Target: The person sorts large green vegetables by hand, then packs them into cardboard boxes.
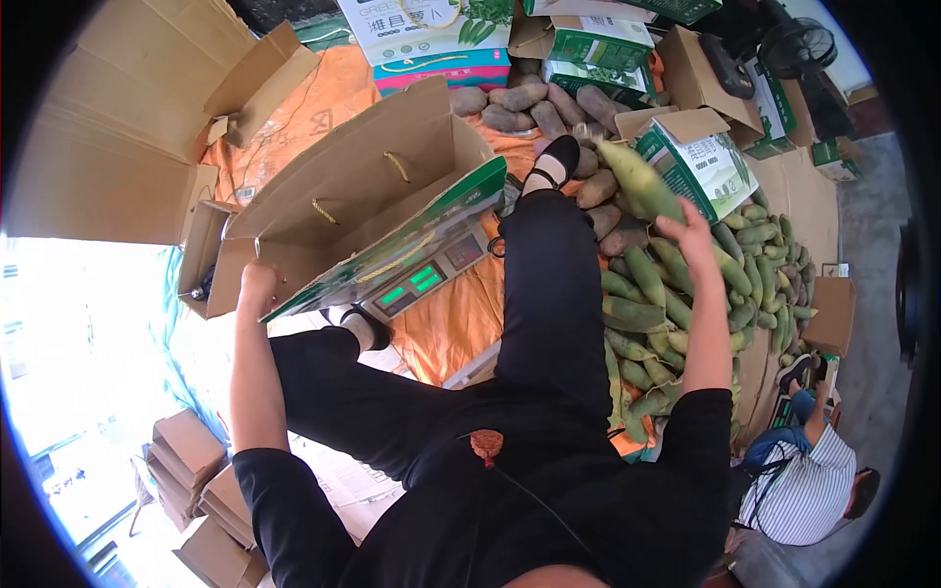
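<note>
My left hand [261,284] grips the near left corner of an open cardboard gift box [323,176], its fingers curled over the edge. Brown inside and green outside, the box has yellow rope handles and is tilted. A digital scale [426,277] with lit green displays sits by its near side, partly hidden. In my right hand [689,235] is a large pale-green radish [635,181], held by one end above the produce pile. Beneath that hand lies a heap of green radishes [676,284]. Darker purplish-brown roots [549,113] lie beyond it.
Printed cartons [431,34] stand at the back, with a green-and-white box [701,157] at right. A fan [799,44] is at the upper right. Another person [799,480] sits low at the right. Folded cardboard [186,456] lies at lower left. Orange sheeting [451,333] covers the floor.
</note>
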`<state>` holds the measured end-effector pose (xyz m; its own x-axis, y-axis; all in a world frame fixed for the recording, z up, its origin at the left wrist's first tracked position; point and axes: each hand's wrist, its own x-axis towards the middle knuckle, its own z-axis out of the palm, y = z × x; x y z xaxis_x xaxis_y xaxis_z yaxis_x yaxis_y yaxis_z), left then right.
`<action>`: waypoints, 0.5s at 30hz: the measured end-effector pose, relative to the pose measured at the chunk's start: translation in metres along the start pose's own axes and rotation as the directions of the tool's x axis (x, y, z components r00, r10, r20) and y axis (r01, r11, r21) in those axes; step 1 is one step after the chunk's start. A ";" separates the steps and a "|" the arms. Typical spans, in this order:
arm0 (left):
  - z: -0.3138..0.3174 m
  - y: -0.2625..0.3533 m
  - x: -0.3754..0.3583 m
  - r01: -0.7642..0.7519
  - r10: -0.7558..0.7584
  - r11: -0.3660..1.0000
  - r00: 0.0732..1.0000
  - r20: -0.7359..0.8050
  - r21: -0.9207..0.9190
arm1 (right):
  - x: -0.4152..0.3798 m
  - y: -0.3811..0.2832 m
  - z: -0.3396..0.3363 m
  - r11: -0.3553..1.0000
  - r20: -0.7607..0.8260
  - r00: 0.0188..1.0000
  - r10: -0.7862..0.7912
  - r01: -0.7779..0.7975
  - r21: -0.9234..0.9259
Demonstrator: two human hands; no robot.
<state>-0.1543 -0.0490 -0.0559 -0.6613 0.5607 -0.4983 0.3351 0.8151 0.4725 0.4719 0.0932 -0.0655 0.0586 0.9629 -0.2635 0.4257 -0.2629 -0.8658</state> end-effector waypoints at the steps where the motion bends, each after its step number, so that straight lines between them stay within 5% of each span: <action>1: 0.000 -0.005 0.003 -0.002 0.002 1.000 1.000 -0.002 -0.003 | 0.001 -0.025 -0.001 0.998 -0.010 0.998 -0.058 0.058 0.004; 6: 0.004 -0.003 -0.002 0.055 -0.056 0.998 0.998 0.037 0.031 | 0.000 -0.146 0.029 0.924 0.207 0.905 -0.373 0.381 -0.001; 10: 0.003 0.000 -0.004 -0.019 0.012 0.994 0.997 0.074 0.104 | 0.010 -0.203 0.094 0.558 0.494 0.570 -0.656 0.808 -0.190; 12: 0.004 -0.007 0.003 -0.042 0.033 0.993 0.996 0.084 0.106 | 0.004 -0.226 0.141 0.482 0.611 0.565 -0.555 0.816 -0.318; 15: 0.011 -0.049 0.042 -0.198 0.198 0.974 0.980 0.013 0.106 | -0.006 -0.251 0.215 0.301 0.743 0.643 -0.186 0.757 -0.580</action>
<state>-0.1907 -0.0636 -0.1083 -0.5731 0.7128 -0.4044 0.5287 0.6986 0.4821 0.1705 0.1399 0.0625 -0.7123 0.6222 -0.3246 0.6961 0.6854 -0.2137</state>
